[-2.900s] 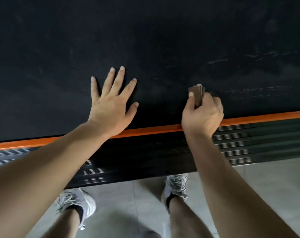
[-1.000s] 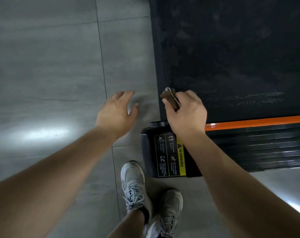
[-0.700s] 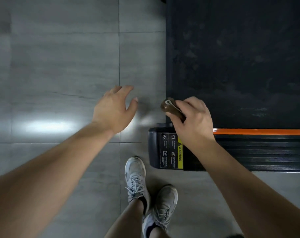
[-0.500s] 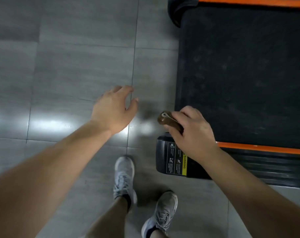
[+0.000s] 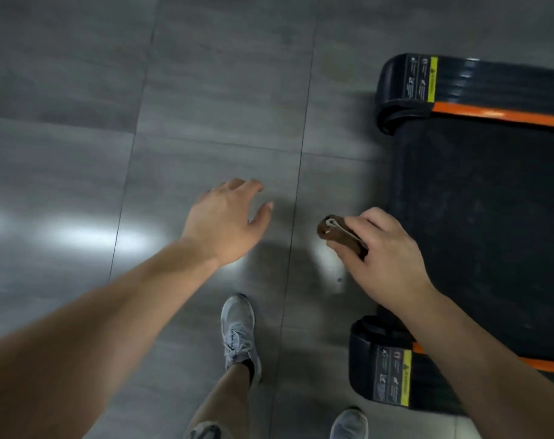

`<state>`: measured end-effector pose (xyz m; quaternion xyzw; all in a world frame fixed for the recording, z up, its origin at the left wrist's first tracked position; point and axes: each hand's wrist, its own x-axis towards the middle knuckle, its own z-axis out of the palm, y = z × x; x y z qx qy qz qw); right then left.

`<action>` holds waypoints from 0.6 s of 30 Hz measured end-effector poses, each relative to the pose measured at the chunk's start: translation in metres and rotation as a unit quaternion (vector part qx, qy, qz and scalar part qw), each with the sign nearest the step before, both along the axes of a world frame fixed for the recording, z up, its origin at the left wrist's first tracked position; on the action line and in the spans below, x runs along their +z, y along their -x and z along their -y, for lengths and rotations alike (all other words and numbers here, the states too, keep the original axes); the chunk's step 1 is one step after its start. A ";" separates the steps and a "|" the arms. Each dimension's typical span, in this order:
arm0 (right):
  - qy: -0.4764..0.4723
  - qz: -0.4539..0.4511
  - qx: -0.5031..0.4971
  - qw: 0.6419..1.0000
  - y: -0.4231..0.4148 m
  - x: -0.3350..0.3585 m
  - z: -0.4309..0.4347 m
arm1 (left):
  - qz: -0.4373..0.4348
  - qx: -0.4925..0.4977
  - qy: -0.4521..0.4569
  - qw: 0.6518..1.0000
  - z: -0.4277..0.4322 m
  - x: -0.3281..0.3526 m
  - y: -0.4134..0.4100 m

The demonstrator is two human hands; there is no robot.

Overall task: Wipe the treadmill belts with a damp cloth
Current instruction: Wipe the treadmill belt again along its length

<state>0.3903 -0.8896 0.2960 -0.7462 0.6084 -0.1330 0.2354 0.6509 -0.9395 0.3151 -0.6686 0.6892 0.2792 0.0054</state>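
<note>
Near label point(image 5: 393, 377) and far label point(image 5: 421, 79) are too blurred to read.

Treadmill belt point(image 5: 491, 232) partly off-frame, right.

Left hand point(image 5: 228, 223) slack, right hand point(image 5: 384, 252) apparently curled.

Both forearms are bare down to the left hand point(image 5: 225, 220) and right hand point(image 5: 386, 251). One foot wears a pale grey lace-up trainer point(image 5: 238, 331) with white laces. A dark ankle sock point(image 5: 248, 367) shows just behind its collar, under a bare shin. Right of that trainer, the toe of a second grey trainer point(image 5: 348, 423) is visible.
</note>
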 end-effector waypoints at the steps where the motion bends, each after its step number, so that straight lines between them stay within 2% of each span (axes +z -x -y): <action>1: -0.002 0.007 -0.015 1.000 -0.008 0.003 0.014 | 0.002 -0.010 0.001 1.000 0.014 0.002 -0.008; 8: 0.010 0.016 -0.057 0.998 -0.035 0.018 0.127 | 0.004 -0.035 0.027 0.999 0.136 0.011 -0.027; 18: -0.015 0.000 -0.063 0.998 0.008 0.000 0.306 | 0.017 -0.027 0.029 0.999 0.346 0.005 0.010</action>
